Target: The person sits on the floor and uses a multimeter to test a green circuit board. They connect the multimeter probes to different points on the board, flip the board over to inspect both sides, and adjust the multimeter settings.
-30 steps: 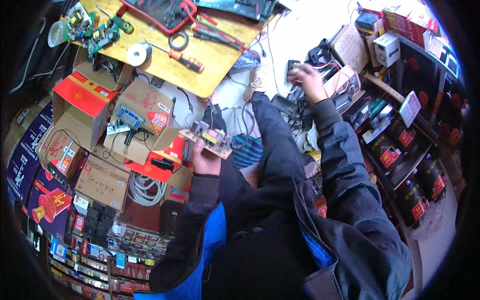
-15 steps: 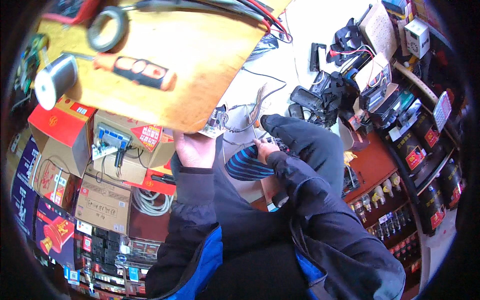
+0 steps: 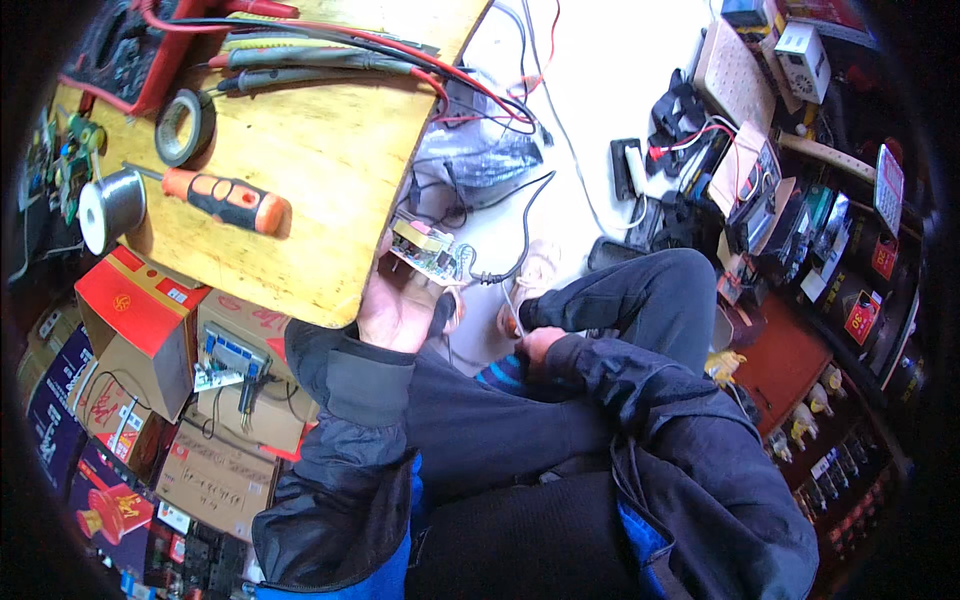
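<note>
My left hand (image 3: 396, 312) is palm up beside the table's near right corner, its fingers curled under a small circuit board (image 3: 424, 252) with components and wires on it. The board tilts, and the hand hides its lower side. My right hand (image 3: 543, 346) is closed above my thighs, to the right of the board. From its fingers a thin grey rod-like thing (image 3: 513, 309) points up toward the board; the grip hides its other end. A blue-and-dark striped cloth thing (image 3: 500, 376) shows partly below that hand. A black cable (image 3: 520, 262) runs close to the board.
On the wooden table (image 3: 290, 130) lie an orange-and-black screwdriver (image 3: 228, 198), a tape roll (image 3: 185, 128), a solder spool (image 3: 112, 208), a red-cased multimeter (image 3: 130, 50) and test leads (image 3: 320, 62). Cardboard boxes (image 3: 220, 470) stand at left. Electronic parts and shelves crowd the right.
The view has shifted, so the table sits farther left and lower. More of the circuit board shows beyond the table edge. My right hand has dropped, and less of the striped thing shows.
</note>
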Demonstrator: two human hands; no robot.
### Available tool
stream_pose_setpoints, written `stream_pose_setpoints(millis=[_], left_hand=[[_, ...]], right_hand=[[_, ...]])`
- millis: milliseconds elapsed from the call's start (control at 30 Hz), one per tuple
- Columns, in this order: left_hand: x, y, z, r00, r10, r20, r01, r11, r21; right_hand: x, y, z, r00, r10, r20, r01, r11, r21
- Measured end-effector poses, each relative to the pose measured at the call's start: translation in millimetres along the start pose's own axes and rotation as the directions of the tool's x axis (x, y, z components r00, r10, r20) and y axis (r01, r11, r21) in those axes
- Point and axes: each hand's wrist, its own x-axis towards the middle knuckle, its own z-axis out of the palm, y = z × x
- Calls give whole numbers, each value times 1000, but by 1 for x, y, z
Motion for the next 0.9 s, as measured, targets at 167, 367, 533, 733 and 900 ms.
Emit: stream_pose_setpoints(millis=[167,367,533,733,900], left_hand=[[7,-9,-2,978,63,197,-89,988,127],[-19,-45,-1,937,180,300,-238,956,171],[-40,-65,0,922,146,359,-243,940,240],[-13,-80,8,930,165,329,-233,956,180],[18,-85,23,926,108,361,-194,958,211]], right_hand=[[40,12,3,875,-464,-134,432,876,-214],[24,21,-15,940,-259,-223,200,946,-256],[-25,65,-68,675,62,-735,49,990,129],[-55,134,-126,169,442,-881,461,755,467],[-33,138,-211,156,410,-899,589,692,418]])
